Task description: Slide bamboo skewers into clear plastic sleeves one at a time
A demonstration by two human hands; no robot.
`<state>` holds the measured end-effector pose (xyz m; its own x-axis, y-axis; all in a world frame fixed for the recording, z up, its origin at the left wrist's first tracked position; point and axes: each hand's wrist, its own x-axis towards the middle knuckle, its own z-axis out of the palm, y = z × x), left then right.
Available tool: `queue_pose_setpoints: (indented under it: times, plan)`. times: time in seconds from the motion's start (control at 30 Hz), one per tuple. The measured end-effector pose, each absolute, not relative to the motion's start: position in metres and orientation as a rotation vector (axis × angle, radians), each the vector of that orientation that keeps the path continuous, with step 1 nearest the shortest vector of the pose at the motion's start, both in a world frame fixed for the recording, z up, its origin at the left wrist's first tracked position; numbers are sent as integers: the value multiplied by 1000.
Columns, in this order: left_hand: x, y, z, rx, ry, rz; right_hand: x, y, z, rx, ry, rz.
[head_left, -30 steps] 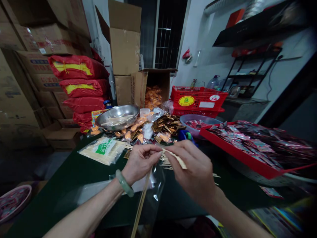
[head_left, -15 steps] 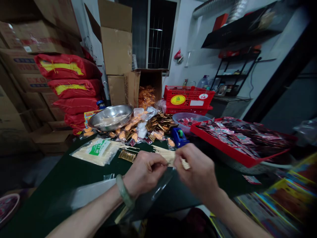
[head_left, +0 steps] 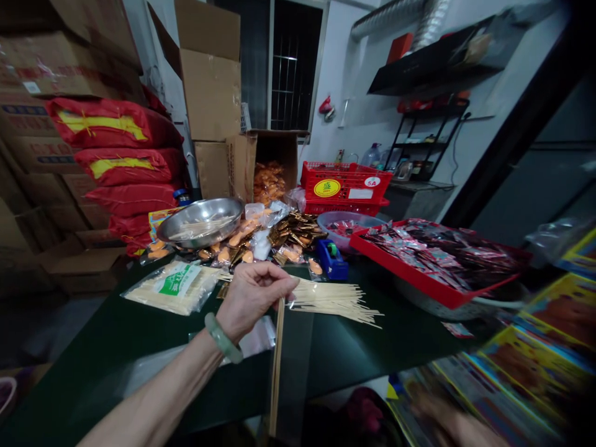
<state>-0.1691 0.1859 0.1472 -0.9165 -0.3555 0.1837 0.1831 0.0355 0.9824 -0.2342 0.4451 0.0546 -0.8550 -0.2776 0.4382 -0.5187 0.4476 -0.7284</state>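
Observation:
My left hand [head_left: 258, 292], with a green bangle on the wrist, pinches the top of a clear plastic bag [head_left: 295, 360] that hangs at the table's front edge. Thin wooden sticks [head_left: 278, 366] stand upright inside the bag. Just behind and right of that hand, a fanned bundle of loose sticks [head_left: 338, 299] lies on the dark green table. My right hand [head_left: 437, 413] is low at the right, over the colourful printed packs [head_left: 493, 397]; motion smears its fingers. Further left lies a packet of sticks [head_left: 170, 287] with a green label.
A steel bowl [head_left: 202, 222], gold sachets [head_left: 298, 234] and a blue tape dispenser [head_left: 332, 259] stand at the back. On the right is a red tray [head_left: 410, 261] full of sachets. A red basket [head_left: 342, 186] and an open carton [head_left: 239, 164] are behind.
My right hand has left the stick bundle and moved down right to the printed packs. The bundle now lies fanned on the table. My left hand is raised slightly, with the bag hanging upright.

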Motion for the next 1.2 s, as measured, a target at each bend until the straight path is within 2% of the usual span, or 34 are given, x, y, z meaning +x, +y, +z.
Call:
queue_pose_setpoints:
  times: [0.07, 0.17, 0.3, 0.7, 0.93, 1.2]
  plan:
    - [-172, 192, 145, 164, -1941, -1962, -231, 425, 64, 835, -2486, 1500]
    - [-174, 198, 140, 143, -1948, -2011, -224, 378, 81, 1072, -2342, 1962]
    - [-168, 197, 133, 110, -1960, -2039, -218, 327, 95, 1057, -2028, 2329]
    - [-155, 178, 116, 62, -1953, -2085, -217, 317, 80, 1109, -1779, 2619]
    - [-155, 175, 118, -155, -2077, -1870, -221, 313, 81, 1046, -1573, 3077]
    - [-154, 175, 116, -212, -2204, -1648, -225, 306, 78, 946, -1526, 3184]
